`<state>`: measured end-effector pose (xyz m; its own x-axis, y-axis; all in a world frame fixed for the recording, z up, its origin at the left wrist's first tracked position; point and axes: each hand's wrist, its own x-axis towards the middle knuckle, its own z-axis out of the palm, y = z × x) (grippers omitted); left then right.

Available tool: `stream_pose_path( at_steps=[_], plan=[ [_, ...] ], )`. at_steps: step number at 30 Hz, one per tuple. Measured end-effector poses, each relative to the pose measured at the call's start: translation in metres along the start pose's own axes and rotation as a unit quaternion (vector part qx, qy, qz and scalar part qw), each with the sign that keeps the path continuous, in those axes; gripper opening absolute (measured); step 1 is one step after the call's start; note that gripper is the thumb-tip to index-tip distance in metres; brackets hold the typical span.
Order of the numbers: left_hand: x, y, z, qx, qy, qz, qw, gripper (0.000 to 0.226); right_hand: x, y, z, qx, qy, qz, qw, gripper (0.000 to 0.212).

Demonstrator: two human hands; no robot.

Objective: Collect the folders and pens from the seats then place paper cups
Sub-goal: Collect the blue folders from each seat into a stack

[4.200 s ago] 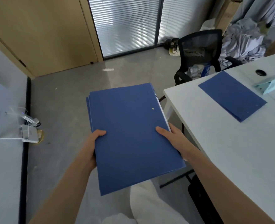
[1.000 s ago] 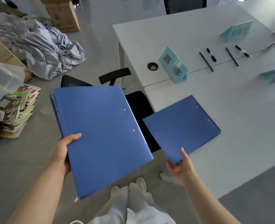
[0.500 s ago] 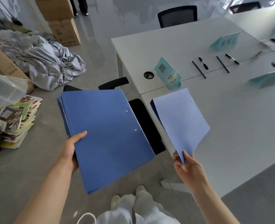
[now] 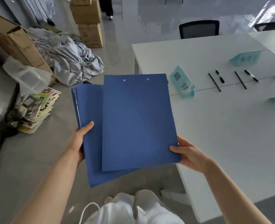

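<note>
Because the right hand [image 4: 188, 153] only pinches the lower right corner of the top blue folder [image 4: 138, 122], thumb on the cover and fingers underneath, that folder is the likeliest thing to go astray; it lies skewed across the stack of blue folders [image 4: 88, 126] beneath it, shifted toward the right of the frame, so its edges do not line up and a loose pinch could let it slide off and drop to the grey floor [image 4: 28, 159] at lower left. At centre left the left hand [image 4: 78, 143] grips the stack's left edge, thumb curled over the top and fingers hidden below; since that one hand bears most of the weight, the lower folders, already fanned at their left edge, could splay or slip out if the stack tilts before it is squared. Further out, the four pens [image 4: 230, 79] lie untouched at upper right on the white table [image 4: 222, 135], just beyond the teal name card [image 4: 182, 82]; with both hands occupied, reaching for them would probably mean a one-handed hold on the folders, which invites a spill, and a careless reach could knock the card over or roll a pen along the table. No paper cups are visible in this view.
</note>
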<state>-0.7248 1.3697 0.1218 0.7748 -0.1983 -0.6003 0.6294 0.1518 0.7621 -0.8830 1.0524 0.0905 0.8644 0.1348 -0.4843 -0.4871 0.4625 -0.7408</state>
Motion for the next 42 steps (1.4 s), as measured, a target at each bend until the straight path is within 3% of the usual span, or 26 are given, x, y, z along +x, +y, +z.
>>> stream_pose_path(
  at_steps=[4, 10, 14, 17, 19, 21, 23, 26, 29, 39, 42],
  plan=[
    [-0.013, 0.002, -0.018, -0.013, 0.017, 0.025, 0.999, 0.049, 0.026, -0.010, 0.018, -0.075, -0.057, 0.044, 0.995, 0.057],
    [-0.029, 0.009, -0.070, -0.060, 0.039, 0.042, 0.997, 0.028, 0.073, -0.012, 0.069, -0.192, -0.081, 0.087, 0.974, 0.052],
    [-0.034, 0.019, -0.120, -0.090, 0.052, 0.061, 0.993, 0.025, 0.102, -0.016, 0.130, -0.423, -0.006, 0.054, 0.905, 0.018],
    [-0.034, 0.030, -0.163, -0.118, 0.046, 0.058, 0.990, 0.029, 0.129, -0.015, 0.179, -0.509, 0.060, 0.014, 0.858, 0.053],
    [-0.032, 0.040, -0.192, -0.125, 0.045, 0.053, 0.990, 0.031, 0.150, -0.013, 0.210, -0.469, 0.070, 0.006, 0.880, 0.052],
    [-0.030, 0.050, -0.216, -0.123, 0.043, 0.051, 0.990, 0.035, 0.170, -0.009, 0.239, -0.333, 0.042, 0.031, 0.941, 0.045],
    [-0.025, 0.064, -0.246, -0.112, 0.042, 0.050, 0.992, 0.039, 0.191, -0.005, 0.269, -0.207, 0.023, 0.087, 0.974, 0.042],
    [-0.017, 0.087, -0.285, -0.098, 0.037, 0.054, 0.993, 0.043, 0.216, 0.003, 0.308, -0.130, 0.014, 0.133, 0.983, 0.039],
    [-0.006, 0.107, -0.316, -0.082, 0.037, 0.060, 0.994, 0.039, 0.241, 0.013, 0.339, -0.122, 0.012, 0.137, 0.983, 0.036],
    [0.074, 0.170, -0.347, 0.009, 0.063, 0.064, 0.996, 0.034, 0.330, 0.008, 0.386, -0.133, 0.032, 0.027, 0.990, 0.045],
    [0.111, 0.198, -0.336, 0.023, 0.056, 0.071, 0.996, 0.060, 0.361, -0.010, 0.388, -0.149, 0.042, 0.011, 0.988, 0.045]
  ],
)
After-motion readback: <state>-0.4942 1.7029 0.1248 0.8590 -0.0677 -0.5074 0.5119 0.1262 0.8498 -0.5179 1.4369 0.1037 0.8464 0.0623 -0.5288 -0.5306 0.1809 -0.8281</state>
